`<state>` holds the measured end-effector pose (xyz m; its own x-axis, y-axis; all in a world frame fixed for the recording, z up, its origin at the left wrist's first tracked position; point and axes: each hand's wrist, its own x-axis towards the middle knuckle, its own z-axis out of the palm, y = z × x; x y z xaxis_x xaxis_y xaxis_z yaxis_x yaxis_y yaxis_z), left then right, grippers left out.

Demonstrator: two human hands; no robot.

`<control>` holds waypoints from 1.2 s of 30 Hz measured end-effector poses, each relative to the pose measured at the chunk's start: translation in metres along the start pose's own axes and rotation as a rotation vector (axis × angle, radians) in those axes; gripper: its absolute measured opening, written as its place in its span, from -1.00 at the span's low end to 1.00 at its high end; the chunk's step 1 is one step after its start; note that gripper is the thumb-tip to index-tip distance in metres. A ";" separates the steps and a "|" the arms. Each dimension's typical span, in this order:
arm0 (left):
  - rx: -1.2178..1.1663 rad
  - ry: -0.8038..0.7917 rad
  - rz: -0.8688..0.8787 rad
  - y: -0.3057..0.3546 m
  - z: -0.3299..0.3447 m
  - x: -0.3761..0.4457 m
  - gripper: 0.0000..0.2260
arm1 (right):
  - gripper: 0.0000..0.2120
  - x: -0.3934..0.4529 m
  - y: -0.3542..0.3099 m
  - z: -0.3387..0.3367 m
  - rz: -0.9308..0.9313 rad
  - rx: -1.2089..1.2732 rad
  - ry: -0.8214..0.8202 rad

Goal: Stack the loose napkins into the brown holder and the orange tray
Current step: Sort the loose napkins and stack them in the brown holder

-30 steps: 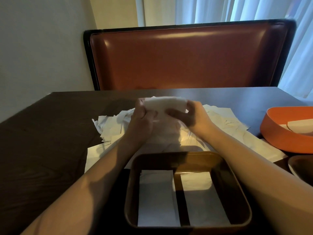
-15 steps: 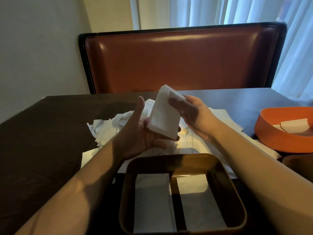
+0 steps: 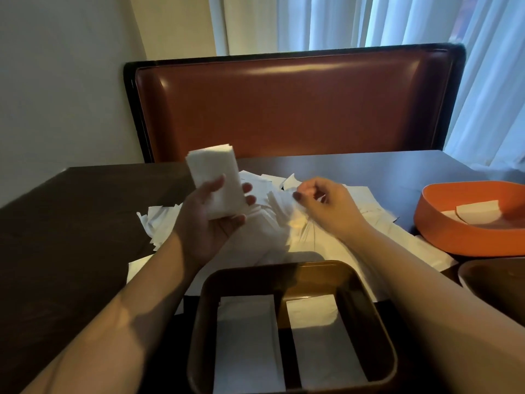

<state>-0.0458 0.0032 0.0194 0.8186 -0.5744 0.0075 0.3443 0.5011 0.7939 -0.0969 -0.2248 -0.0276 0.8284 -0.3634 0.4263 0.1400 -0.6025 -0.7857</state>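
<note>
Brown holder (image 3: pixel 292 273) holds two napkin stacks (image 3: pixel 246 341); orange tray (image 3: pixel 466 237) perhaps two.

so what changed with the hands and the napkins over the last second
The right hand let go of the napkin bundle and moved right, over the loose pile, fingers curled, holding nothing clearly visible. The left hand now grips the bundle alone, raised upright. The brown holder and orange tray look unchanged.
</note>
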 end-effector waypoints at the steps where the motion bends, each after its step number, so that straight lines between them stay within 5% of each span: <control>1: -0.014 0.033 0.010 -0.001 0.001 0.000 -0.60 | -0.77 -0.002 -0.001 0.001 0.016 0.002 -0.043; 4: -0.019 0.070 -0.021 -0.006 0.004 -0.001 -0.66 | -0.49 -0.005 -0.010 0.004 0.012 -0.017 -0.235; 8: 0.002 0.072 -0.009 -0.008 0.003 0.001 -0.60 | -0.46 -0.006 -0.010 0.005 -0.023 -0.091 -0.388; 25: 0.054 0.041 -0.005 -0.007 0.001 0.002 -0.61 | -0.89 -0.007 -0.010 0.011 0.009 -0.016 0.088; 29: 0.138 0.032 -0.012 -0.010 0.001 0.003 -0.56 | -0.89 -0.004 -0.026 0.000 0.118 0.417 0.154; 33: 0.182 0.035 0.003 -0.008 0.001 0.005 -0.61 | -0.83 -0.009 -0.060 -0.020 0.319 1.049 -0.192; 36: 0.297 -0.024 -0.032 -0.009 0.004 0.002 -0.64 | -0.87 -0.017 -0.079 -0.010 0.289 1.131 -0.358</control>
<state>-0.0488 -0.0050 0.0148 0.7973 -0.6036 -0.0093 0.2178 0.2732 0.9370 -0.1277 -0.1779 0.0315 0.9848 -0.0574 0.1640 0.1708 0.4913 -0.8540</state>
